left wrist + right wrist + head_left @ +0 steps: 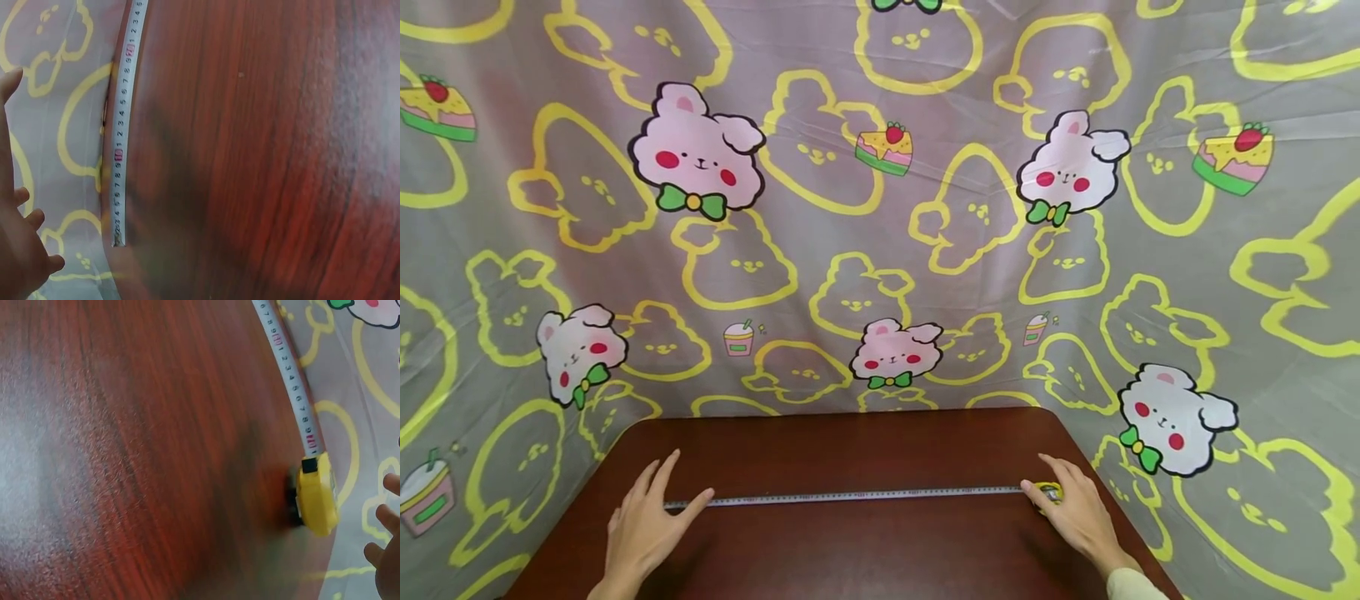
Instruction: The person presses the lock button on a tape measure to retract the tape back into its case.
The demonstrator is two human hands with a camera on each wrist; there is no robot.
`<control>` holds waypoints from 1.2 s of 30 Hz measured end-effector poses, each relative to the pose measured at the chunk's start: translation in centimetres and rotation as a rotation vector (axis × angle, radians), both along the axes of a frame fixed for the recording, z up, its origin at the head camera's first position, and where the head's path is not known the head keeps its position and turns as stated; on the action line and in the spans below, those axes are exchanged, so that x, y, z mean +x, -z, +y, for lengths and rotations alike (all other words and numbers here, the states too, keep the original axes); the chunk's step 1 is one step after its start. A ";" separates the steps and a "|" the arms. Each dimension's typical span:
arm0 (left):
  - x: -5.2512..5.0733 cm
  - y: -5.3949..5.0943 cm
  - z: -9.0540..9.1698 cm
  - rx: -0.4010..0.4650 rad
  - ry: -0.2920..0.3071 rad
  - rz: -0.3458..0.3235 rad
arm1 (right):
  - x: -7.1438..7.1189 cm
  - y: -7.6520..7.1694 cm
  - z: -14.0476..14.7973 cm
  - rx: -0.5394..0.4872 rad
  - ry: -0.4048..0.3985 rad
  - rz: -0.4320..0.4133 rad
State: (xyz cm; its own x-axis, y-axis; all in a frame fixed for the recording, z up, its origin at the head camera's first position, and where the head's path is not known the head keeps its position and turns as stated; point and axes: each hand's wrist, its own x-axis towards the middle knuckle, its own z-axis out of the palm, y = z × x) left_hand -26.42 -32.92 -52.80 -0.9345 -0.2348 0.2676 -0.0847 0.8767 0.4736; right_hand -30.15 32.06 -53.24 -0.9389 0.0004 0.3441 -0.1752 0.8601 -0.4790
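Observation:
A tape measure with a yellow case (1047, 493) lies on the dark red-brown table, its blade (861, 497) drawn out straight to the left. In the right wrist view the case (319, 499) stands on the wood with the blade leaving its mouth. The metal end hook (118, 242) shows in the left wrist view. My left hand (642, 527) hovers by the hook end, thumb and fingers spread apart. Over the case, my right hand (1081, 515) has its fingers extended and partly hides it. Both wrist views show the hands apart from the tape.
The wooden table (850, 550) has rounded far corners. A grey curtain (955, 333) printed with yellow outlines and white rabbit faces hangs behind and along both sides. The hands cast shadows on the tabletop.

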 end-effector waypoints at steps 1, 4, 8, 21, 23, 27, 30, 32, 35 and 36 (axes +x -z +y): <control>0.1 0.1 -0.3 0.005 -0.005 -0.011 | 0.0 0.2 0.0 -0.007 0.000 -0.004; 0.2 0.4 -1.1 0.027 -0.011 -0.050 | 0.1 0.7 0.4 -0.052 0.020 -0.041; 0.0 0.7 -1.8 0.074 -0.025 -0.113 | 0.3 1.6 1.3 -0.127 0.061 -0.091; -1.1 2.8 -6.3 0.338 -0.133 -0.260 | 0.5 4.4 3.2 -0.238 0.119 -0.170; -1.1 3.5 -7.0 0.369 -0.141 -0.279 | 0.4 5.0 3.2 -0.230 0.121 -0.148; -1.1 4.7 -8.0 0.411 -0.140 -0.286 | 0.3 5.6 3.1 -0.183 0.149 -0.144; -1.1 5.4 -8.6 0.386 -0.136 -0.290 | 0.2 5.8 2.9 -0.133 0.173 -0.157; -1.3 5.7 -8.8 0.336 -0.127 -0.302 | 0.0 5.9 2.8 -0.114 0.187 -0.176; -1.6 6.0 -8.9 0.274 -0.116 -0.327 | -0.2 6.0 2.7 -0.103 0.206 -0.202; -1.7 6.1 -9.0 0.260 -0.114 -0.334 | -0.2 6.1 2.7 -0.099 0.213 -0.207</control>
